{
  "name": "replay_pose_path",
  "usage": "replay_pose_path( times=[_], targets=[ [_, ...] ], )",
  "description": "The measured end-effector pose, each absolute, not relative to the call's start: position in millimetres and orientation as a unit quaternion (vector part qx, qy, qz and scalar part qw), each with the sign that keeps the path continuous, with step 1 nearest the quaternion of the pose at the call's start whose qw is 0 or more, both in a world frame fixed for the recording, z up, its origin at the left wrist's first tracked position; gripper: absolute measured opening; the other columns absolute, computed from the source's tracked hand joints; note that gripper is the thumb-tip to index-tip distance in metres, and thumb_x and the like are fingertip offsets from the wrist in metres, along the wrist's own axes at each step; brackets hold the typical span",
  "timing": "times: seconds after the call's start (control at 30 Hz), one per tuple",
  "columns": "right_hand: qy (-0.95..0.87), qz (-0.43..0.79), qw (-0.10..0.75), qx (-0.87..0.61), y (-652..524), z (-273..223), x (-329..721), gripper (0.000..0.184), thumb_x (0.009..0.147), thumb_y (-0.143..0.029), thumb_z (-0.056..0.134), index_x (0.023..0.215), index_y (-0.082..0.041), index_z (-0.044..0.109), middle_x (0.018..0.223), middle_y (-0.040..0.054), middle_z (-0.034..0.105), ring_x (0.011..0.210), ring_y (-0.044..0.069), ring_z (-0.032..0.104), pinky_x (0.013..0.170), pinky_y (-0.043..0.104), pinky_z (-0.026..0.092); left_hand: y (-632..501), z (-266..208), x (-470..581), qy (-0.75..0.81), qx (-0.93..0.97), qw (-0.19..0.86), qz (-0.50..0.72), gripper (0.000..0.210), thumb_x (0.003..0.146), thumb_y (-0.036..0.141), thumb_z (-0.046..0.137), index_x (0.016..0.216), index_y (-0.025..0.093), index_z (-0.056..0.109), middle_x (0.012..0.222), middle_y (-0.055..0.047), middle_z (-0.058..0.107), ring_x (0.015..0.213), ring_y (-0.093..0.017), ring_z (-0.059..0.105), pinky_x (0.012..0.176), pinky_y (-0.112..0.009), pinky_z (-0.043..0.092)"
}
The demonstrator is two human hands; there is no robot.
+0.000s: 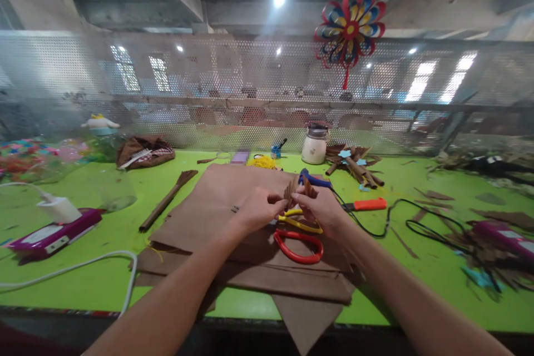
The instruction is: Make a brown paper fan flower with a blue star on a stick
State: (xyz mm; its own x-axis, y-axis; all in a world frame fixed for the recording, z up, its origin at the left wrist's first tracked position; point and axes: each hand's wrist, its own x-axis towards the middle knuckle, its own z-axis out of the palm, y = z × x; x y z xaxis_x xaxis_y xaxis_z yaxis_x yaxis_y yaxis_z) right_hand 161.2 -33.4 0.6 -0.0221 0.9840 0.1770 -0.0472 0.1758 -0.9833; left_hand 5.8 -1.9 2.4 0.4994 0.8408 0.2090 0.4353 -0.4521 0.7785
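My left hand (pixel 259 210) and my right hand (pixel 323 212) meet over a stack of brown paper sheets (pixel 221 189). Between them is a small fringed piece of brown paper (pixel 291 192), pinched by the fingertips of both hands. Its lower part is hidden behind the fingers. Just below the hands lies a tool with yellow handles (pixel 311 226), its working end partly covered. Closer to me is a red looped handle (pixel 298 256), probably of scissors. A blue-handled tool (pixel 315 179) rests just beyond my right hand.
An orange-handled knife (pixel 369 204) and a black cable (pixel 390 222) lie right. A rolled brown paper stick (pixel 167 203) lies left, near a purple power strip (pixel 56 233) with a white cable. Behind stand a white jar (pixel 314 147) and more paper rolls (pixel 359 169).
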Motion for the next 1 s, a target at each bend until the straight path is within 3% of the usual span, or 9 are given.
replay_pose_path(
  times=[0.33,0.67,0.8,1.0],
  targets=[
    [-0.576,0.433,0.512,-0.467,-28.1,-7.5,165.4,0.019,0.064,-0.031,0.063,0.059,-0.014,0.057,0.037,-0.0077,0.039,0.033,0.005,0.029,0.036,0.02,0.021,0.3,1.2,3.9,0.416,0.857,0.21,0.219,0.036,0.077,0.038,0.042,0.065,0.013,0.063,0.057,-0.003,0.061,0.056,-0.012,0.052,0.048,-0.02,0.031],
    [-0.533,0.452,0.533,-0.477,-29.3,-8.7,164.2,0.014,0.059,-0.025,0.064,0.057,-0.013,0.058,0.039,-0.0064,0.043,0.034,0.004,0.032,0.036,0.019,0.021,-3.4,-0.7,6.2,0.421,0.852,0.214,0.224,0.035,0.077,0.038,0.041,0.066,0.013,0.063,0.06,-0.005,0.063,0.054,-0.013,0.053,0.049,-0.021,0.033],
    [-0.495,0.503,0.548,-0.449,-30.1,-9.4,162.5,0.012,0.059,-0.023,0.064,0.059,-0.013,0.057,0.046,-0.0031,0.052,0.033,0.003,0.03,0.034,0.019,0.018,-4.2,-8.0,11.1,0.402,0.845,0.241,0.256,0.037,0.081,0.04,0.037,0.078,0.014,0.064,0.062,-0.005,0.063,0.054,-0.014,0.054,0.05,-0.022,0.035],
    [-0.465,0.502,0.566,-0.459,-31.2,-5.5,156.9,0.008,0.054,-0.017,0.064,0.053,-0.013,0.056,0.042,-0.0034,0.05,0.032,0.003,0.028,0.033,0.019,0.015,-4.8,-17.5,16.7,0.372,0.854,0.219,0.29,0.031,0.085,0.032,0.034,0.087,0.015,0.061,0.077,-0.007,0.064,0.067,-0.015,0.056,0.062,-0.024,0.039]
  ],
)
